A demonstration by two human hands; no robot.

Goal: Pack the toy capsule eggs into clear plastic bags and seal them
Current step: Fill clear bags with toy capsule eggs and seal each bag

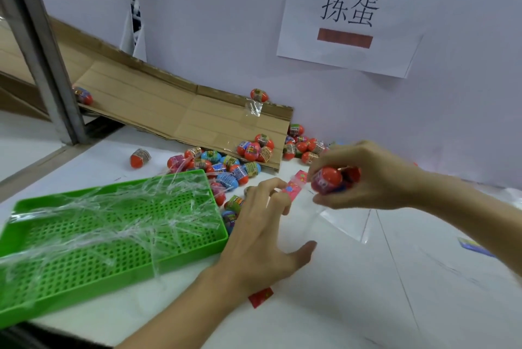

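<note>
My right hand [367, 176] grips a red toy capsule egg [329, 179], with at least one more egg tucked behind it, just above the mouth of a clear plastic bag [308, 215]. My left hand [262, 221] holds that bag's pink printed header [295, 186] between its fingertips, thumb spread out below. A heap of red, blue and green capsule eggs [240, 162] lies on the white table beyond my hands. More eggs [302, 145] sit against the wall.
A green perforated tray [113, 235] with several empty clear bags stands at the left. A flattened cardboard ramp [169, 105] leans behind the eggs. A metal post [42, 46] rises at far left. A paper sign [350, 12] hangs on the wall. A red scrap [261, 296] lies near my left forearm.
</note>
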